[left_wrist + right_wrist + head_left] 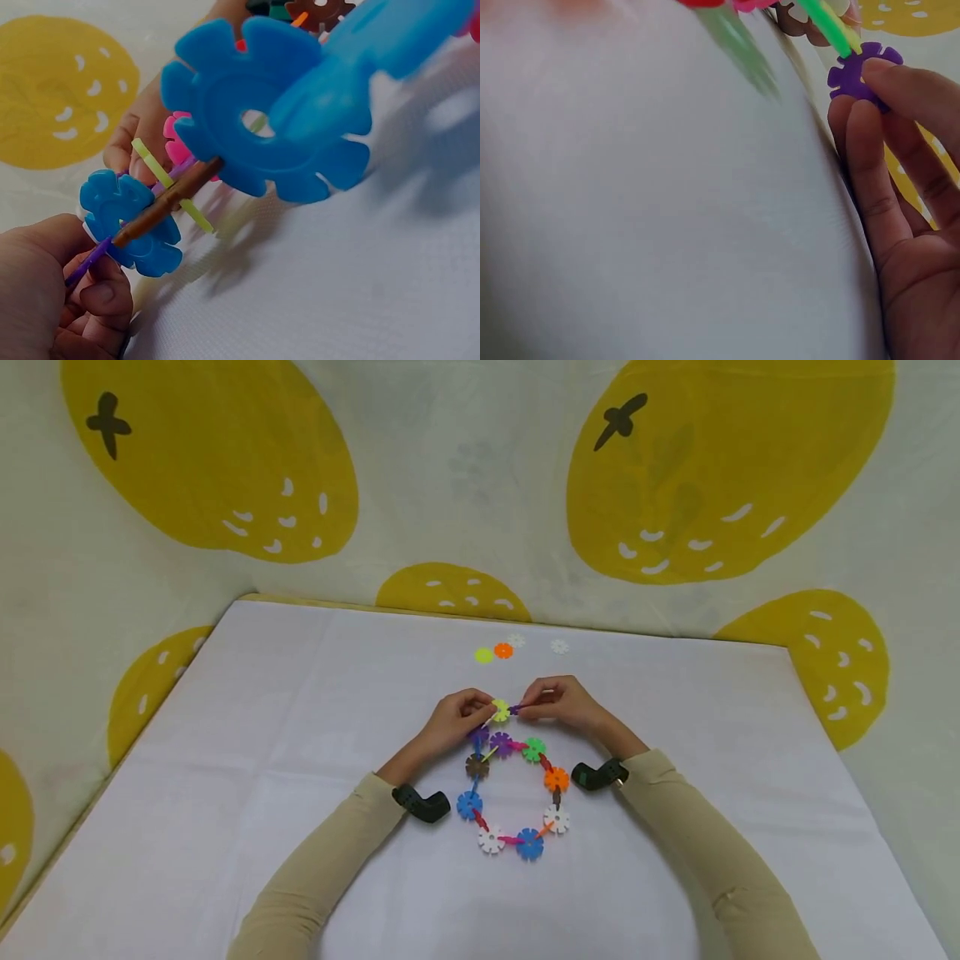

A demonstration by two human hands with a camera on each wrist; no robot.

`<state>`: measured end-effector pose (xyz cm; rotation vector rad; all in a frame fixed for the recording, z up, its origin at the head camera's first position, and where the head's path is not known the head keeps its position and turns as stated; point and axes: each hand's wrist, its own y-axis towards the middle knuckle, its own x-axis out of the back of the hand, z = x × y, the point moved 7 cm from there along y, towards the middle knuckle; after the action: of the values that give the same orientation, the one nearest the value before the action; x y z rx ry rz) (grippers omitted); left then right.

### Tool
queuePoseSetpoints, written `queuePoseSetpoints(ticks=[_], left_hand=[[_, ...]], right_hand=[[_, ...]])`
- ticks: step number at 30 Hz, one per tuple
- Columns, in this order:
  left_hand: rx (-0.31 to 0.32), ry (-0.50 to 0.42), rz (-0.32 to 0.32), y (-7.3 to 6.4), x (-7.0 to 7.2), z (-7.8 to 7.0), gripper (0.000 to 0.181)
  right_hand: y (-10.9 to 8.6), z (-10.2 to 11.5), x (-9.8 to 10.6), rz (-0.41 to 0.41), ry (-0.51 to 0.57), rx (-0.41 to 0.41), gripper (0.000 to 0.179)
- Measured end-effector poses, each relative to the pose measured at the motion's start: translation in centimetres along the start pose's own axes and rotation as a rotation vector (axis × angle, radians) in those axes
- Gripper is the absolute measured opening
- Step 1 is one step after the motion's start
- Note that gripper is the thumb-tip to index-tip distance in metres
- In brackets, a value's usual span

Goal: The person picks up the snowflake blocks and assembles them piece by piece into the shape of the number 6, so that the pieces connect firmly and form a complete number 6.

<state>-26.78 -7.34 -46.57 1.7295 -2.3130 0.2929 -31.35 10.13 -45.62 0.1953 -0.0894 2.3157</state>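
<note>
A linked ring of notched plastic snowflake discs (529, 844) in several colours lies in front of me. At its far end my left hand (450, 720) pinches the left edge of a yellow disc (500, 711). A purple disc (90, 262) of the chain crosses in front of these fingers in the left wrist view, beside a blue disc (160, 251). My right hand (561, 702) pinches another purple disc (849, 79) between thumb and fingertips. That disc meets the yellow one's right side, edge-on from above. A green disc (825, 28) shows close to it in the right wrist view.
Past the hands lie loose discs: yellow (483, 656), orange (503, 650) and two white ones, one farther right (559, 647). The white-covered table (360, 668) ends at a fruit-print cloth (465, 510). A black wrist camera (600, 774) sits on each forearm.
</note>
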Motion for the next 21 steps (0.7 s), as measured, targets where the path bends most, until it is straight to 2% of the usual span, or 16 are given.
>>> queuePoseSetpoints(ticks=[12,16,21], left_hand=[[0.03,0.026,0.002,-0.16,0.2,-0.3,0.026],[0.036,0.005,-0.005,-0.11,0.2,-0.27,0.027],[0.022,-0.008,0.019,-0.05,-0.07,-0.25,0.031]], right_hand=[[0.52,0.57,-0.42,-0.016,-0.106,0.051,0.011],[0.68,0.51,-0.46,-0.027,-0.091,0.029,0.012],[0.6,0.59,-0.54,-0.03,-0.086,-0.004,0.014]])
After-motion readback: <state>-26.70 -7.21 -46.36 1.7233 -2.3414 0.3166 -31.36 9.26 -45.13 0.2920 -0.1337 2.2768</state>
